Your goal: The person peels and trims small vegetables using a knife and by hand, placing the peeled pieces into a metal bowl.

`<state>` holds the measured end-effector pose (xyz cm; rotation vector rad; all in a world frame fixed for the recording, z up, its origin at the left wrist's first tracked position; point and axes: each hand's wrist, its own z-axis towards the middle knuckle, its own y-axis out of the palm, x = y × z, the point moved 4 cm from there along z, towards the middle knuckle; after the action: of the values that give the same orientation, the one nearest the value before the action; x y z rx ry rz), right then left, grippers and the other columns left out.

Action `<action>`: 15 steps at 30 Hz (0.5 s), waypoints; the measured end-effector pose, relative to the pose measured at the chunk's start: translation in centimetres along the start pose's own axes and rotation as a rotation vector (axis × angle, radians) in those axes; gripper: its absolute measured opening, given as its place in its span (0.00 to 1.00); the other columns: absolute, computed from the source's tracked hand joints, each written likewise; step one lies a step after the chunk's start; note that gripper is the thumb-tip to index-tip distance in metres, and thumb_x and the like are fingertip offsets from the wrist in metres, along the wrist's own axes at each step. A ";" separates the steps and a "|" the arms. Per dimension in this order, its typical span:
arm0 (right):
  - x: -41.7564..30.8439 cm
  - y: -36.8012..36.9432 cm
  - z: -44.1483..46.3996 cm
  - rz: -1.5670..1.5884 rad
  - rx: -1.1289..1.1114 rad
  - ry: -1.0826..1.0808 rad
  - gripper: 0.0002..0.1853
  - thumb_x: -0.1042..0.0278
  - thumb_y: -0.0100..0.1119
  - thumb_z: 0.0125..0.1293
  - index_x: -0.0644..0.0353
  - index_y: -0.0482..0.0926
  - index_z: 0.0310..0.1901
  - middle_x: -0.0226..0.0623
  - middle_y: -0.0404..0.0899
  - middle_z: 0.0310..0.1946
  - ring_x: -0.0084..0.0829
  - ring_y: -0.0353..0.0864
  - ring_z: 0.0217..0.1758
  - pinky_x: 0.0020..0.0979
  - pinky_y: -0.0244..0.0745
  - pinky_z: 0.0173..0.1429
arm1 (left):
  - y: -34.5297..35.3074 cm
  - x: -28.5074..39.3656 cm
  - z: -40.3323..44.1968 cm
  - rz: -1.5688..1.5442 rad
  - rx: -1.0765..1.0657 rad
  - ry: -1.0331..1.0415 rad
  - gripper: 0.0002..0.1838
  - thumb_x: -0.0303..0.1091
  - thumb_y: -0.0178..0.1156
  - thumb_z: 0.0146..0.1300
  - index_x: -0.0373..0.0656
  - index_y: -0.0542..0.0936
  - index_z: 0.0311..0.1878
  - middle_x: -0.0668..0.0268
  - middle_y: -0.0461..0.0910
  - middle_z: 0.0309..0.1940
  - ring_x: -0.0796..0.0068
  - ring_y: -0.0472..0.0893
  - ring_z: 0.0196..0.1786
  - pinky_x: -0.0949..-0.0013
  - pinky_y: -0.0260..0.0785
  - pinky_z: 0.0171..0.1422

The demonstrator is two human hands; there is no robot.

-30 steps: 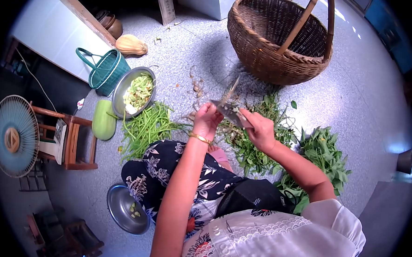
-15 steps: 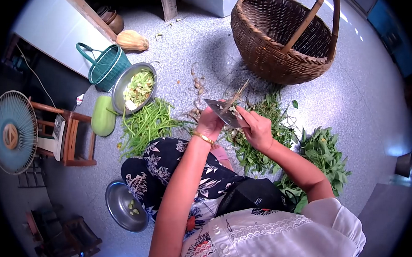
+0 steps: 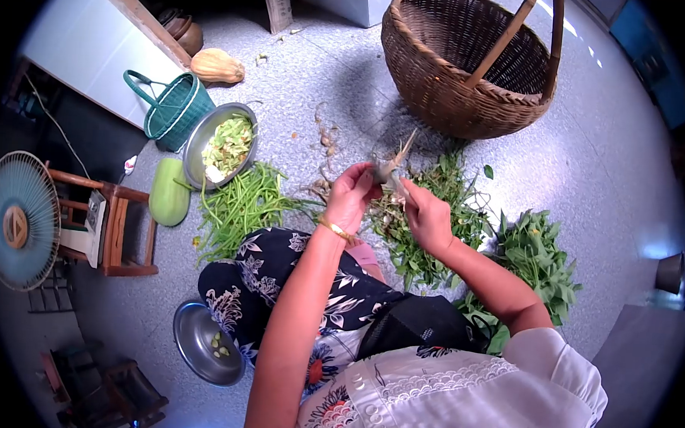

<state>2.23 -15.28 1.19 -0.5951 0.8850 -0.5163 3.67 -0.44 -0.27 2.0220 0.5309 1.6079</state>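
My left hand (image 3: 351, 195), with a gold bracelet at the wrist, is closed around what looks like a garlic bulb with a dry, pale stalk (image 3: 402, 151) pointing up and away. My right hand (image 3: 429, 220) grips a knife, its blade (image 3: 396, 184) turned nearly edge-on close to the left fingertips. The knife's handle is hidden in the fist. Beneath the hands lie loose leafy greens (image 3: 433, 254) on the floor. Beyond my left hand, several bulbs with dry roots (image 3: 327, 142) are strewn in a line.
A large wicker basket (image 3: 434, 83) stands ahead. At left are a metal bowl (image 3: 193, 160) of cut vegetables, a green basket (image 3: 179, 116), a pale gourd (image 3: 170, 193), long beans (image 3: 242, 209) and a squash (image 3: 217, 66). Another bowl (image 3: 188, 353) sits by my knee; more greens (image 3: 538, 259) lie right.
The knife's broad blade, seen flat before, has turned edge-on and drawn slightly down and right from the bulb. My right hand has shifted a little toward me.
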 end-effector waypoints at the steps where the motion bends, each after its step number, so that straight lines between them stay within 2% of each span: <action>1: 2.2 1.0 -0.2 -0.044 -0.125 0.157 0.13 0.70 0.51 0.53 0.55 0.73 0.42 0.43 0.73 0.22 0.44 0.74 0.22 0.39 0.68 0.26 | -0.1 -0.2 0.2 0.079 -0.061 0.012 0.13 0.29 0.55 0.57 0.37 0.70 0.46 0.64 0.75 0.36 0.76 0.76 0.37 0.74 0.68 0.44; 2: 4.2 2.0 -0.8 -0.085 -0.250 0.312 0.10 0.70 0.49 0.54 0.56 0.73 0.40 0.46 0.74 0.23 0.46 0.74 0.23 0.41 0.68 0.27 | -0.1 -0.7 0.3 0.129 -0.105 0.019 0.13 0.27 0.52 0.59 0.37 0.68 0.48 0.63 0.74 0.37 0.76 0.75 0.37 0.76 0.68 0.43; 3: 5.7 2.3 -1.2 -0.150 -0.271 0.362 0.08 0.69 0.46 0.55 0.57 0.72 0.36 0.49 0.74 0.22 0.48 0.74 0.25 0.45 0.68 0.29 | 0.1 -0.5 0.3 0.130 -0.107 0.025 0.13 0.27 0.52 0.59 0.37 0.68 0.48 0.63 0.74 0.37 0.76 0.75 0.37 0.76 0.68 0.43; 5: 9.4 3.6 -3.2 -0.296 -0.373 0.360 0.09 0.69 0.47 0.55 0.56 0.72 0.38 0.46 0.75 0.22 0.48 0.74 0.24 0.45 0.69 0.29 | 0.6 0.3 0.2 0.039 -0.047 0.131 0.13 0.25 0.50 0.59 0.37 0.67 0.48 0.62 0.74 0.39 0.75 0.75 0.39 0.76 0.67 0.45; 6: 10.5 3.7 -4.1 -0.297 -0.372 0.360 0.09 0.69 0.47 0.55 0.56 0.72 0.38 0.46 0.75 0.22 0.48 0.74 0.24 0.45 0.69 0.29 | 0.9 0.8 0.1 -0.014 -0.084 0.121 0.13 0.23 0.50 0.58 0.37 0.67 0.47 0.60 0.72 0.44 0.74 0.74 0.43 0.75 0.67 0.50; 8: 12.4 4.0 -6.1 -0.408 -0.428 0.417 0.14 0.70 0.46 0.54 0.57 0.69 0.44 0.47 0.75 0.27 0.48 0.75 0.27 0.44 0.70 0.32 | 1.1 1.1 -0.1 -0.059 -0.103 0.113 0.13 0.22 0.51 0.57 0.37 0.67 0.47 0.59 0.71 0.46 0.73 0.73 0.46 0.74 0.66 0.52; 9: 13.8 4.6 -7.4 -0.406 -0.429 0.414 0.14 0.70 0.46 0.54 0.57 0.69 0.44 0.47 0.75 0.27 0.48 0.75 0.27 0.44 0.70 0.32 | 1.2 1.0 -0.2 -0.107 -0.123 0.099 0.14 0.21 0.51 0.57 0.38 0.67 0.47 0.59 0.70 0.48 0.72 0.73 0.48 0.73 0.66 0.54; 11: 16.5 5.8 -10.1 -0.572 -0.517 0.376 0.21 0.72 0.45 0.54 0.60 0.63 0.52 0.48 0.73 0.34 0.47 0.74 0.36 0.41 0.69 0.38 | 1.0 0.7 0.0 -0.135 -0.116 0.093 0.14 0.19 0.52 0.55 0.38 0.68 0.46 0.59 0.69 0.49 0.70 0.71 0.50 0.72 0.65 0.55; 12: 17.3 6.1 -11.2 -0.621 -0.678 0.386 0.25 0.72 0.44 0.54 0.63 0.58 0.56 0.48 0.70 0.39 0.43 0.72 0.44 0.39 0.67 0.45 | 1.0 0.7 0.0 -0.147 -0.121 0.108 0.15 0.19 0.52 0.54 0.39 0.67 0.46 0.59 0.69 0.49 0.70 0.72 0.50 0.72 0.65 0.55; 15: 20.2 7.0 -14.3 -0.740 -0.751 0.328 0.27 0.70 0.45 0.55 0.61 0.55 0.59 0.46 0.70 0.43 0.39 0.71 0.47 0.39 0.66 0.47 | 1.7 1.3 -0.4 -0.158 -0.120 0.143 0.15 0.18 0.53 0.53 0.39 0.67 0.45 0.58 0.69 0.49 0.70 0.71 0.50 0.72 0.65 0.54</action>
<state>2.34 -26.80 -21.79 -1.5866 1.1656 -0.9713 3.60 -0.99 1.79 1.7427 0.6149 1.6548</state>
